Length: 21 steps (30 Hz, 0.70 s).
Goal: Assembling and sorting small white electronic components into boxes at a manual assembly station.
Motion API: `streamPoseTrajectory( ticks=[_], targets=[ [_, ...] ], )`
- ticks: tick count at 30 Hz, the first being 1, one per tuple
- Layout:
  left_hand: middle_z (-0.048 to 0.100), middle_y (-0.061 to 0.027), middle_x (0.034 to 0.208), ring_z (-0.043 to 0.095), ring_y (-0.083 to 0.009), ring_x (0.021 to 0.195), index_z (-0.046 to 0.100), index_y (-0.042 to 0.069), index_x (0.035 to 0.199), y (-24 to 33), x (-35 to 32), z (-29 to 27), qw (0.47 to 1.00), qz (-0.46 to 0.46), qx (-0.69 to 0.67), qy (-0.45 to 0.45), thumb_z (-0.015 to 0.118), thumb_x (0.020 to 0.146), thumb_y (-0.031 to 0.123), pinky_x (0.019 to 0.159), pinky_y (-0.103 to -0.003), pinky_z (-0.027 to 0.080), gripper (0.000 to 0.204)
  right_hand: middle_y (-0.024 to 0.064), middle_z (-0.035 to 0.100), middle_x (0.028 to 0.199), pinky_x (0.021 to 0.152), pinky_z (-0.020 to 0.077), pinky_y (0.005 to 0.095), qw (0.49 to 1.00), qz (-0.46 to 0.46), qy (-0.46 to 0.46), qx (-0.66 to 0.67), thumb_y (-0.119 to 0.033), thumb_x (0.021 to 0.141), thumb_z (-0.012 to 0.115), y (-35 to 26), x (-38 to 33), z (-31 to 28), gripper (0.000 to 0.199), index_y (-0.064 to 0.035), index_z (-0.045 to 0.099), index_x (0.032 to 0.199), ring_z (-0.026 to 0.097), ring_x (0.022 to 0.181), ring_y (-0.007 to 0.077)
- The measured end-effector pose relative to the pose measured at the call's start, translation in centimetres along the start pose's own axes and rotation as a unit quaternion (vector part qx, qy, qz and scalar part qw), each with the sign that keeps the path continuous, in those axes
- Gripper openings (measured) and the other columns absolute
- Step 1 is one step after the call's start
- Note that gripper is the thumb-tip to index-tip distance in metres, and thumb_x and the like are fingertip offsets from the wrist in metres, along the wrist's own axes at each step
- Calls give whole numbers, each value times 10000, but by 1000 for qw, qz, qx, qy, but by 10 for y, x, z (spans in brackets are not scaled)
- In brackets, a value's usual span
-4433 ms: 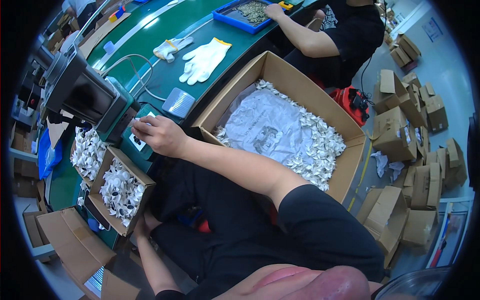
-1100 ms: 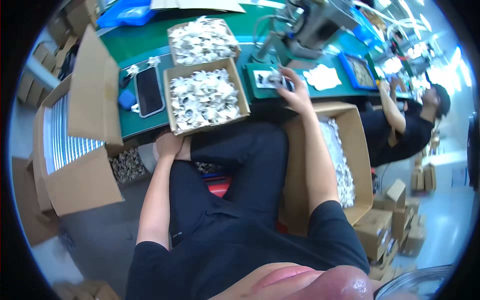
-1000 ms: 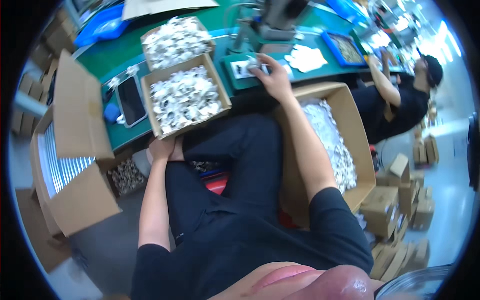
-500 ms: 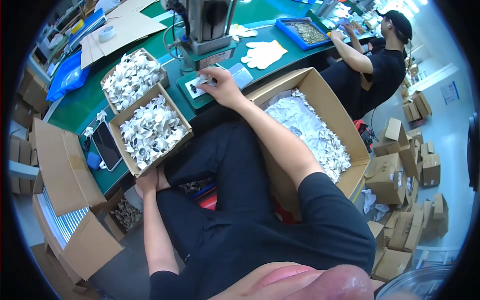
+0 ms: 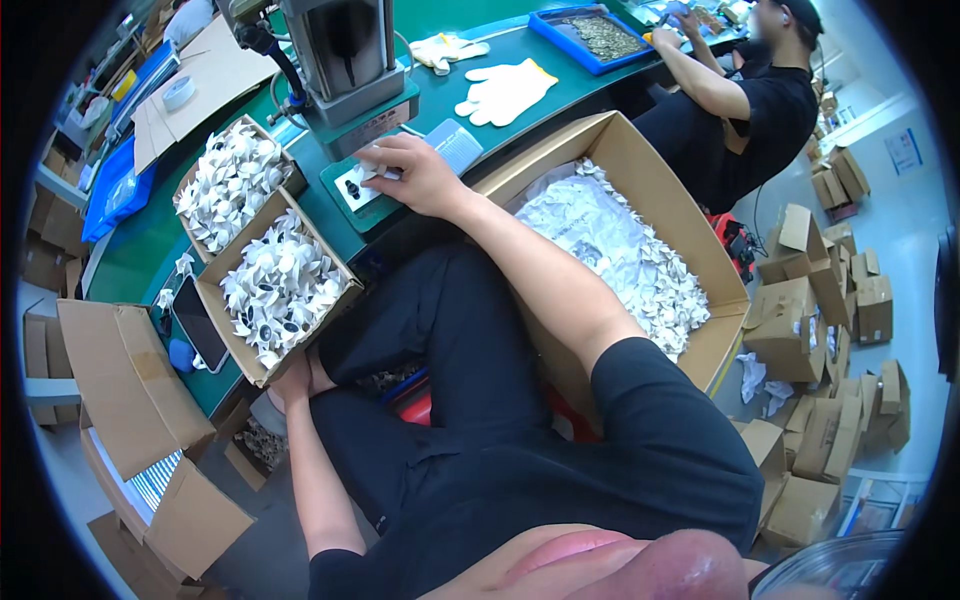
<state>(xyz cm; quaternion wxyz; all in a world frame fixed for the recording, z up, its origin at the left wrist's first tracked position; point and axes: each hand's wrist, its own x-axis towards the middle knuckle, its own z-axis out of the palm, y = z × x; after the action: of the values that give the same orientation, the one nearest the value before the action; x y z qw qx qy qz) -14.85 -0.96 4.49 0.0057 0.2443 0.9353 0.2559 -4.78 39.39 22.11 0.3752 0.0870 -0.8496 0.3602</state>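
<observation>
My right hand (image 5: 428, 178) is over a small green fixture (image 5: 352, 208) under a bench press (image 5: 345, 70). Its fingers pinch a small white pronged part (image 5: 380, 171), seen only partly between them. Black round spots show on the fixture's pale plate beside the fingertips. My left hand (image 5: 291, 382) is low, beside my ankle and just below the near corner of an open carton (image 5: 325, 328); its fingers are hidden. White pronged parts (image 5: 280, 280), some with dark round centres, heap up in that carton.
A second carton (image 5: 292, 182) of similar parts stands behind. At my right is a big carton (image 5: 728, 325) with parts and plastic film. White gloves (image 5: 507, 93), a blue tray (image 5: 590, 66) and a dark phone (image 5: 200, 323) lie on the bench. A co-worker (image 5: 765, 120) sits beyond.
The view has shifted a little, so the bench things appear farther left. My right hand stays at the fixture with the white part; my left hand stays low beside my ankle.
</observation>
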Motion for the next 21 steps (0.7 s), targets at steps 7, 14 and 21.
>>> streamPoseTrajectory(
  ticks=[7, 14, 21],
  targets=[
    [577, -139, 1443, 543, -370, 1303, 583, 121, 1401, -58, -5, 31, 983, 58, 138, 109, 597, 943, 474, 1089, -459, 424, 579, 121, 679, 1031, 826, 514, 366, 999, 19, 16, -28, -64, 828, 773, -8, 3, 17, 389, -13, 690, 1204, 638, 967, 292],
    [711, -123, 1218, 680, -372, 1095, 660, 227, 1285, -28, -13, 26, 991, -88, 75, 71, 658, 839, 582, 891, -485, 546, 570, 60, 678, 953, 786, 505, 307, 994, 98, 20, 51, -29, 838, 749, -7, -4, 8, 284, 20, 706, 1114, 620, 886, 159],
    [650, -141, 1330, 613, -375, 1212, 626, 182, 1344, -23, -4, 30, 996, -30, 56, 67, 638, 879, 535, 990, -475, 497, 585, 6, 667, 763, 732, 514, 285, 941, 287, 85, 157, -65, 873, 721, -5, 4, -8, 151, 23, 693, 992, 626, 750, 113]
  ],
)
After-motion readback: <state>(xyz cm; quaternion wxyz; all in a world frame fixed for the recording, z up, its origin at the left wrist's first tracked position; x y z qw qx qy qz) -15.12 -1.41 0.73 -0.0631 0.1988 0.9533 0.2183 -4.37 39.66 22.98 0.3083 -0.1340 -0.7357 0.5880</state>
